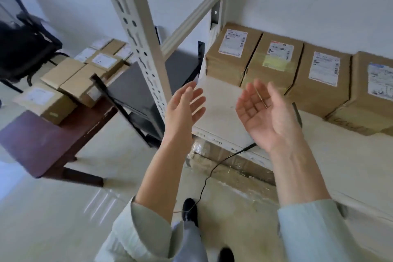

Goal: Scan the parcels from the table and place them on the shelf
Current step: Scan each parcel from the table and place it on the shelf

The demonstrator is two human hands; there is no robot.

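Standing nearest, at 6 o'clock, are the person's shoes and pale sleeves; above them both forearms rise toward the shelf [221, 100]. Left hand [184, 105] and right hand [262, 110] face each other, palms inward, fingers loosely spread, each empty and touching nothing. A black cable [214, 168] runs from the floor up to the shelf edge, behind the right wrist; the scanner it presumably serves cannot be made out. At 1 to 3 o'clock, four parcels [276, 64] stand side by side on the shelf against the wall, labels up. At 9 to 10 o'clock, well apart from the hands, a stack of parcels [70, 83] still lies on the table [42, 142], beyond it a black chair [23, 42]. Judged from this, the task is partly done: four are shelved, several remain to scan.
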